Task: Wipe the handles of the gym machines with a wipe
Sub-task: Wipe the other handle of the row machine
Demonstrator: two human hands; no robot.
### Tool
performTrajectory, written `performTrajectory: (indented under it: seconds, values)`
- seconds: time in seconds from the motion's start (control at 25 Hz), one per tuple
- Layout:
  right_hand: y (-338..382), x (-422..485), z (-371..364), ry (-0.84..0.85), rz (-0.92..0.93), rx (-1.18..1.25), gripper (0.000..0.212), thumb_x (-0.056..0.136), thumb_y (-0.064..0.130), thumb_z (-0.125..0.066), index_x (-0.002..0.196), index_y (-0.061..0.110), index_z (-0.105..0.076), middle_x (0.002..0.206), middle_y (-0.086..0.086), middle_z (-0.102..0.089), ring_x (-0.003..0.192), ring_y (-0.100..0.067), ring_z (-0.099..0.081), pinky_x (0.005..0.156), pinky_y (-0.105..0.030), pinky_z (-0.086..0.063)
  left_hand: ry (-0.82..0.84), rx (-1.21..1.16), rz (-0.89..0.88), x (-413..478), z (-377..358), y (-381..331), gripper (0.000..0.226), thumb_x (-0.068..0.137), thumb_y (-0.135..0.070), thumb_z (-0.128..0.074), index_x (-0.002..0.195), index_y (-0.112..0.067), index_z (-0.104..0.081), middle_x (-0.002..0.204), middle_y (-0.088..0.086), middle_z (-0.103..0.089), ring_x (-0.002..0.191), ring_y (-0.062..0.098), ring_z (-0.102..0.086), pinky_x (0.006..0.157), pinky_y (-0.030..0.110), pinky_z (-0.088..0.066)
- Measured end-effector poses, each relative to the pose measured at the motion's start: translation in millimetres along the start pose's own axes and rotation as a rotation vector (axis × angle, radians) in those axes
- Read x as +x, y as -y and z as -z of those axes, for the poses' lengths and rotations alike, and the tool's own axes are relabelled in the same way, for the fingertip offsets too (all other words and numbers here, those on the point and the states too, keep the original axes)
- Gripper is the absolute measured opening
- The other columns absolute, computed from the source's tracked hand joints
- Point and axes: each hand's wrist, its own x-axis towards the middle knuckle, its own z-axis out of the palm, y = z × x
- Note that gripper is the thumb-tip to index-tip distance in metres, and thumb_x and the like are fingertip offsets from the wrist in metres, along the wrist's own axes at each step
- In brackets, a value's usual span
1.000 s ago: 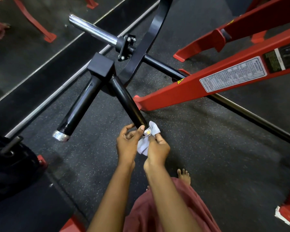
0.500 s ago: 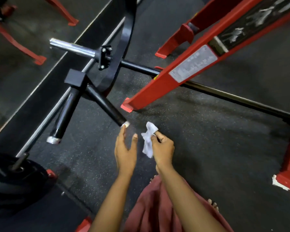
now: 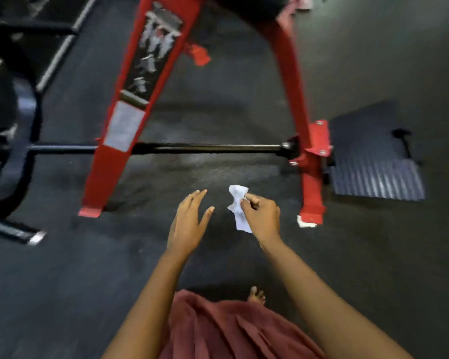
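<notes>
Far left, black handle (image 3: 11,230) lies low, silver-capped end pointing toward the hands, long axis roughly left-right, blurred. Left hand (image 3: 186,224) nearer, fingers spread, empty. Wipe (image 3: 237,195) pinched in right hand (image 3: 263,216), well apart from handle.

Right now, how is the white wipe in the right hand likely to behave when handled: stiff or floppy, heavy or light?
Probably floppy: the wipe hangs crumpled from the right hand, drooping below the pinch. Likely very light, since a fingertip pinch alone carries it. Being bunched, it may need spreading to wipe well.
</notes>
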Motion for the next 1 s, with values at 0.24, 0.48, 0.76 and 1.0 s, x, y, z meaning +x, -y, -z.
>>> performTrajectory:
  seconds: [0.24,0.48,0.76,1.0]
  values:
    - [-58,18,149,-0.313,-0.163,-0.025,0.02,0.082,0.011,-0.055,0.091,0.011,-0.074,0.057,0.002,-0.058,0.068,-0.017,-0.054,0.056,-0.023,-0.037,0.224,0.004,-0.325,40,-100,-123,0.048,0.094,-0.03,-0.051,0.139,-0.016,-0.04,0.145,0.005,-0.038,0.135,0.02,-0.033,0.11,0.032,-0.026]
    - [-86,38,255,-0.62,-0.28,0.043,0.021,0.083,0.014,-0.054,0.092,0.005,-0.071,0.089,-0.013,-0.072,0.084,-0.023,-0.065,0.066,-0.03,-0.047,0.542,0.135,-0.685,103,-179,-238,0.048,0.092,-0.026,-0.054,0.136,-0.01,-0.042,0.14,0.01,-0.044,0.13,0.026,-0.04,0.11,0.034,-0.029]
    - [-113,35,374,-0.995,-0.42,0.176,0.017,0.082,0.01,-0.053,0.076,0.004,-0.068,0.082,-0.016,-0.07,0.083,-0.026,-0.065,0.06,-0.027,-0.041,0.742,0.275,-1.104,131,-265,-405,0.049,0.094,-0.031,-0.05,0.138,-0.011,-0.04,0.14,0.01,-0.043,0.129,0.026,-0.04,0.107,0.036,-0.033]
    - [-183,26,488,-1.151,-0.468,0.155,0.018,0.081,0.012,-0.053,0.078,-0.002,-0.064,0.08,-0.022,-0.065,0.076,-0.03,-0.061,0.058,-0.027,-0.037,0.858,0.277,-1.274,93,-369,-518,0.049,0.094,-0.029,-0.051,0.138,-0.011,-0.041,0.14,0.01,-0.044,0.128,0.026,-0.042,0.107,0.033,-0.032]
